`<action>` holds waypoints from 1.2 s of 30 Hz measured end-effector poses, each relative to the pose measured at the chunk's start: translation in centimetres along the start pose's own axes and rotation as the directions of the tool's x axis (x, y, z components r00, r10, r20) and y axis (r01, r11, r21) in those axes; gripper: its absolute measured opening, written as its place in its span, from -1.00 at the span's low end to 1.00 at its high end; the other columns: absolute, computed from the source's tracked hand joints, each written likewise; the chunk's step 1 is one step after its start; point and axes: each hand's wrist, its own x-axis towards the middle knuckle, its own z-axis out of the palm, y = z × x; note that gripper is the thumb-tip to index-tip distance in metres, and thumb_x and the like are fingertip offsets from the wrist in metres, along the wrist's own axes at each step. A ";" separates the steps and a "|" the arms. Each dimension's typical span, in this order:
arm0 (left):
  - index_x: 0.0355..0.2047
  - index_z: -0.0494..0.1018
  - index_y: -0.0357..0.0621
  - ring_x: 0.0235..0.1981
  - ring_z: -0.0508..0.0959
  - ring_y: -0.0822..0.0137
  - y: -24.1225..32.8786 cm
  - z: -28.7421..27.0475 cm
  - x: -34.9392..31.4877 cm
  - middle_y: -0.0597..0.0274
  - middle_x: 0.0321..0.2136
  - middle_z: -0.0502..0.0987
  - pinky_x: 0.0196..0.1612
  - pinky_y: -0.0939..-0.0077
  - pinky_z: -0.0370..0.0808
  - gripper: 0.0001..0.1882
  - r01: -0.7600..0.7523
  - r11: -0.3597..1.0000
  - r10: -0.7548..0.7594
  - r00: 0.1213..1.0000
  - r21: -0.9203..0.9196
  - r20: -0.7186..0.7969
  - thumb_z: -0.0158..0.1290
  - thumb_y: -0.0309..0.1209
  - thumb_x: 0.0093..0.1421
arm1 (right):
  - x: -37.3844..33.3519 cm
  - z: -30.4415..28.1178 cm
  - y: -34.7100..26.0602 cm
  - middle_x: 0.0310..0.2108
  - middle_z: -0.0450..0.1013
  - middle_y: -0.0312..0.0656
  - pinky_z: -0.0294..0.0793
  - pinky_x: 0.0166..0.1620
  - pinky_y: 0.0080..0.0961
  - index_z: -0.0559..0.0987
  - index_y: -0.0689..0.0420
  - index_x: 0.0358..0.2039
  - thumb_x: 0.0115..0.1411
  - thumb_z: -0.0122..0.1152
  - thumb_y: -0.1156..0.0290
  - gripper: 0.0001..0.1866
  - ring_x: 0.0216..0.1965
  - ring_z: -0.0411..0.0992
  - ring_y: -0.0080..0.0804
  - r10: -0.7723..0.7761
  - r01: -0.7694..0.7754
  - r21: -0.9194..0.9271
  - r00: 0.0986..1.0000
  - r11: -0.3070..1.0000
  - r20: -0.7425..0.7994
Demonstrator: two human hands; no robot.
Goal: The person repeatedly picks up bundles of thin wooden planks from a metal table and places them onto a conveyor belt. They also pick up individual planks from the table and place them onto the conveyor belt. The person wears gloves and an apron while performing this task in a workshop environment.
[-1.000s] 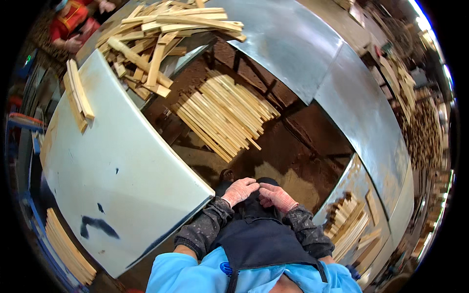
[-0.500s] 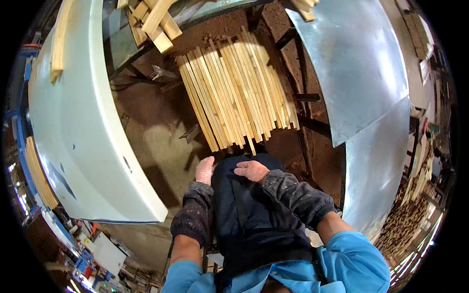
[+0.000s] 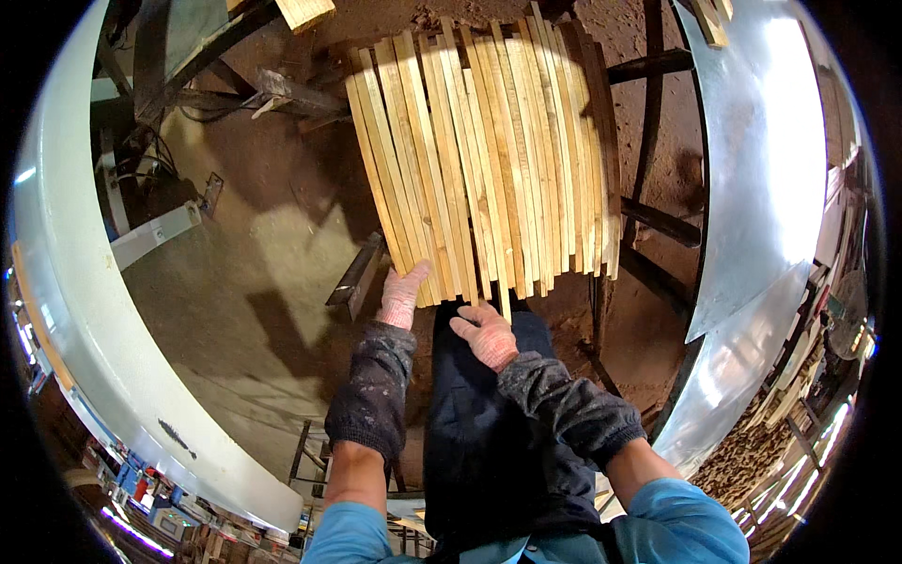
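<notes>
A layer of long, narrow wooden strips (image 3: 470, 160) lies side by side in front of me, their near ends uneven. One strip (image 3: 505, 303) sticks out toward me past the others. My left hand (image 3: 404, 293), in a pale pinkish glove, touches the near left corner of the layer, its fingers stretched along the outer strips. At the near ends, beside the protruding strip, is my right hand (image 3: 487, 336), gloved alike. Its thumb and fingers are apart, with nothing seen between them. Dark knitted sleeves cover both forearms.
A pale, smooth-topped table (image 3: 141, 376) curves along my left. To the right stands a sheet-metal surface (image 3: 752, 169) with wood pieces (image 3: 709, 21) at its far end. Dark metal bars (image 3: 662, 223) project near the strips. A wood block (image 3: 305, 11) shows at the top.
My view has moved closer to the strips. Both hands have gone forward from above my lap to the near ends, the left one now touching the corner.
</notes>
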 end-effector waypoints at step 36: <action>0.42 0.15 -0.26 0.17 0.60 0.12 7.8 13.2 -11.4 -0.01 0.16 0.54 0.24 0.21 0.60 0.00 -0.355 0.926 0.266 0.855 0.128 0.446 0.48 -0.30 0.09 | -3.9 -15.4 -2.7 0.16 0.58 0.11 0.65 0.21 -0.31 0.05 0.36 0.56 0.15 0.67 0.28 0.18 0.12 0.61 -0.20 -0.266 0.389 0.405 0.907 0.828 -0.327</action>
